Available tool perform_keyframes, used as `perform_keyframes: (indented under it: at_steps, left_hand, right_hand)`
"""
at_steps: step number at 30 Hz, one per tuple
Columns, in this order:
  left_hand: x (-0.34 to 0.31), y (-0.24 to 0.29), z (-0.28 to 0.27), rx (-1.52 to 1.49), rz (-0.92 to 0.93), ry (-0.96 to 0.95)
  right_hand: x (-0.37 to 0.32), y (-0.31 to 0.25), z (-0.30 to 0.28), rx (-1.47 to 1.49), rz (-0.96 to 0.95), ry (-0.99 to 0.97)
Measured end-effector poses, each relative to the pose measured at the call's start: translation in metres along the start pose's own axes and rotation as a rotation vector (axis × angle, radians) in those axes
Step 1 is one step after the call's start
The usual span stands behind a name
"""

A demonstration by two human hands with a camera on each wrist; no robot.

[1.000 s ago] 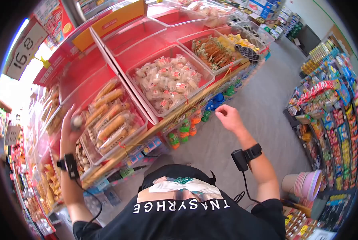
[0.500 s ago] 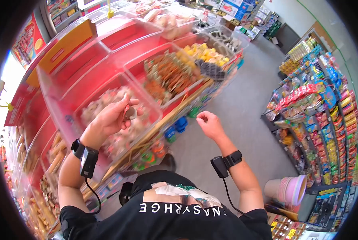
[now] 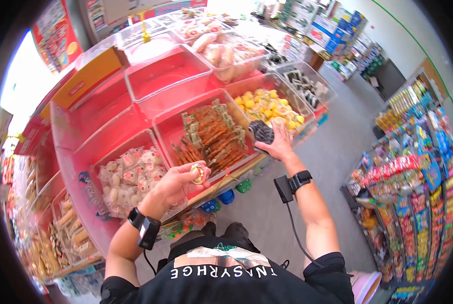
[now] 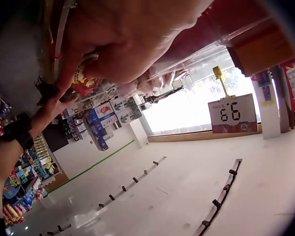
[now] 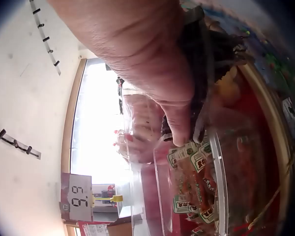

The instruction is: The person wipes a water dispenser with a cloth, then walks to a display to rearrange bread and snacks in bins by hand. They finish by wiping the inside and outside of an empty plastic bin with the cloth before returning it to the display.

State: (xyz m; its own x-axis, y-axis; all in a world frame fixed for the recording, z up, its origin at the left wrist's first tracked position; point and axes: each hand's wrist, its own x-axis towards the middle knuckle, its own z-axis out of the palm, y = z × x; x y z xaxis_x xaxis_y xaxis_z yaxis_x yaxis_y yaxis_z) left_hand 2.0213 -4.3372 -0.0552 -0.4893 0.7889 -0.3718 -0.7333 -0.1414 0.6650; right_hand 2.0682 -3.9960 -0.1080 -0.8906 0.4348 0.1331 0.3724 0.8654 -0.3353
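My left hand (image 3: pixel 174 186) pinches a small wrapped snack (image 3: pixel 201 174) with red and gold markings, above the front edge of the display. In the left wrist view the same snack (image 4: pixel 84 81) is partly covered by the fingers. My right hand (image 3: pixel 281 146) is spread at the front of the bin of yellow snacks (image 3: pixel 259 103), its thumb against a dark patterned packet (image 3: pixel 261 131). The right wrist view shows the thumb beside that dark packet (image 5: pixel 199 54); the other fingers are mostly hidden, so whether they touch a yellow snack I cannot tell.
Left of the yellow snacks are bins of brown sticks (image 3: pixel 211 134) and white wrapped snacks (image 3: pixel 130 175). A wooden rail (image 3: pixel 226 181) edges the display. Grey floor (image 3: pixel 320 152) separates it from a packed snack shelf (image 3: pixel 403 202) on the right.
My left hand has moved right along the display, with the small snack in its fingers. My right hand has gone from over the floor to the yellow snacks' bin, and its fingers have spread.
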Motion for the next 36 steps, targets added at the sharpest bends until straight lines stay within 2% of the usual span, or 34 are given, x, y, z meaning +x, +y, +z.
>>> perform_keyframes:
  at_steps: [2,5,8,10,12,13,15,16,17,19,21,23,24,25,26,29,30,32,33,35,36]
  left_hand:
    - [-0.016,-0.004,0.005,-0.073,0.061,0.029]
    - [-0.049,-0.016,0.011,-0.154,0.223,0.155]
    - [-0.080,-0.043,0.017,-0.221,0.303,0.264]
    - [-0.096,-0.064,0.026,-0.223,0.348,0.334]
    - [-0.112,-0.084,0.034,-0.245,0.358,0.379]
    - [-0.118,-0.092,0.038,-0.260,0.364,0.402]
    - [-0.128,-0.104,0.050,-0.257,0.399,0.471]
    - [-0.130,-0.110,0.049,-0.267,0.420,0.479]
    - [-0.134,-0.113,0.051,-0.273,0.444,0.488]
    - [-0.137,-0.108,0.069,-0.202,0.565,0.518]
    - [-0.143,-0.101,0.085,-0.143,0.679,0.616]
    - [-0.156,-0.102,0.083,0.301,0.953,0.855]
    - [-0.171,-0.108,0.079,0.541,1.058,0.971]
    - [-0.194,-0.117,0.075,0.584,1.040,1.030]
    - [-0.218,-0.124,0.070,0.629,1.026,1.086]
    - [-0.299,-0.155,0.068,0.643,0.936,1.225]
    - [-0.324,-0.168,0.063,0.613,0.943,1.250]
    - [-0.376,-0.192,0.055,0.670,1.000,1.329]
    - [-0.402,-0.204,0.051,0.585,0.985,1.375]
    - [-0.445,-0.231,0.045,0.396,0.956,1.462]
    - [-0.463,-0.244,0.040,0.307,1.030,1.488]
  right_hand:
    - [0.007,0.008,0.008,-0.053,-0.025,-0.085]
    - [0.020,0.013,0.007,0.121,0.008,-0.251]
    - [0.019,0.008,0.002,0.101,0.026,-0.149]
    - [0.044,0.040,0.026,0.352,0.038,-0.124]
    - [0.052,0.038,0.012,0.749,0.101,0.105]
    - [0.034,0.007,-0.032,0.789,0.036,0.225]
    - [0.024,-0.024,-0.065,1.185,-0.125,0.221]
    - [-0.002,-0.058,-0.094,1.252,-0.256,0.186]
    - [-0.020,-0.084,-0.106,1.305,-0.308,0.091]
    - [-0.063,-0.132,-0.116,1.185,-0.603,-0.003]
    - [-0.113,-0.179,-0.109,1.281,-0.732,-0.347]
    - [-0.161,-0.221,-0.091,1.117,-0.898,-0.574]
    - [-0.184,-0.240,-0.075,1.025,-1.058,-0.470]
    - [-0.203,-0.257,-0.059,0.931,-1.214,-0.353]
    - [-0.218,-0.272,-0.051,0.995,-1.201,-0.485]
    - [-0.277,-0.319,-0.028,1.320,-0.650,-1.390]
    - [-0.298,-0.338,-0.023,1.293,-0.689,-1.452]
    - [-0.345,-0.373,-0.012,1.211,-0.952,-1.357]
    - [-0.370,-0.392,-0.007,1.167,-1.083,-1.302]
    - [-0.419,-0.425,-0.005,1.178,-1.163,-1.283]
    - [-0.441,-0.442,-0.002,1.168,-1.200,-1.275]
